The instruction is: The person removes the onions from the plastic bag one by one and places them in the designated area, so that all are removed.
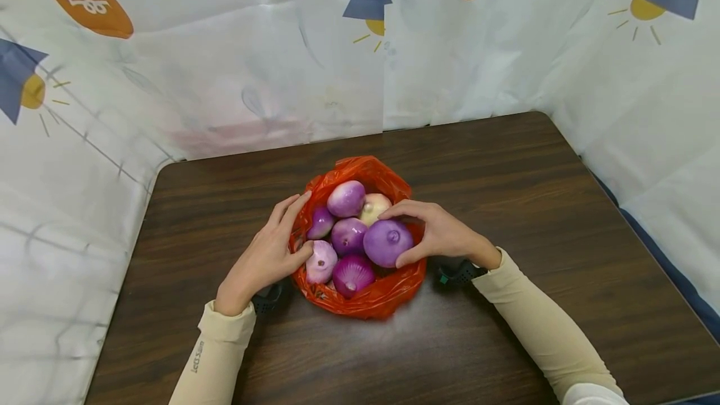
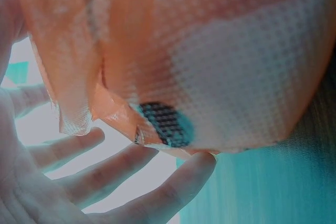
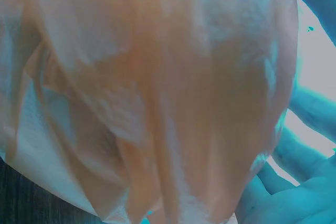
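A red plastic bag (image 1: 365, 308) stands open-mouthed on the table, filled with several purple onions (image 1: 347, 236) and one pale onion (image 1: 374, 208). My right hand (image 1: 444, 230) grips a large light-purple onion (image 1: 388, 243) at the bag's right side, thumb below and fingers above. At the left rim is my left hand (image 1: 264, 258), its fingers spread along the edge and its thumb beside a pinkish onion (image 1: 321, 262). The left wrist view has these spread fingers (image 2: 178, 187) against the bag's side (image 2: 236, 77). In the right wrist view the bag's wall (image 3: 157, 103) hides the onions.
The dark wood-grain table (image 1: 478, 330) extends around the bag. White sheeting (image 1: 253, 67) printed with lamps hangs behind the table and along its sides. Black wrist straps (image 1: 458, 272) sit at both cuffs.
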A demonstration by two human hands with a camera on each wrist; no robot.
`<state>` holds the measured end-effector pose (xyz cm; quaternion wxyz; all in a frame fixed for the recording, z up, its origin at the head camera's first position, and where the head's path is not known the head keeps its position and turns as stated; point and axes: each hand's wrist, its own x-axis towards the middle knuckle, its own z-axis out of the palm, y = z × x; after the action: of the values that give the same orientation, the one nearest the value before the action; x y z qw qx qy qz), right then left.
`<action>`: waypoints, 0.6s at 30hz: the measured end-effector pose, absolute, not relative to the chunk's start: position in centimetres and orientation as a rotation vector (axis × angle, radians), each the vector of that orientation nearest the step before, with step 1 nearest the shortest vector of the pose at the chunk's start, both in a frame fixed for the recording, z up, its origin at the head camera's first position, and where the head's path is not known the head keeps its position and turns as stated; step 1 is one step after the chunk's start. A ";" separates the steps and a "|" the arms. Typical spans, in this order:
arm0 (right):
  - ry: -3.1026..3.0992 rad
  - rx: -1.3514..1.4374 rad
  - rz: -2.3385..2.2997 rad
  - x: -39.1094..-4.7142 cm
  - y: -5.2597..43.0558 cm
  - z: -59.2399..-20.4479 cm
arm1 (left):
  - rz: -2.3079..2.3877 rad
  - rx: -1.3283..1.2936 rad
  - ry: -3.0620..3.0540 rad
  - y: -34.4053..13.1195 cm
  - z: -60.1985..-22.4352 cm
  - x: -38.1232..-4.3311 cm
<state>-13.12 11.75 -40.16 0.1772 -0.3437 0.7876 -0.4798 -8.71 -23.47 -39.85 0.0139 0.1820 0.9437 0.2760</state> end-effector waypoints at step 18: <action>2.136 -0.860 -1.623 -13.8 12.7 -39.5 | 0.864 0.571 2.927 -23.7 -39.7 -8.6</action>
<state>-13.76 12.68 -39.53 0.1616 -0.3014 0.7482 -0.5685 -8.59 -23.73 -39.72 0.0184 0.1838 0.9426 0.2783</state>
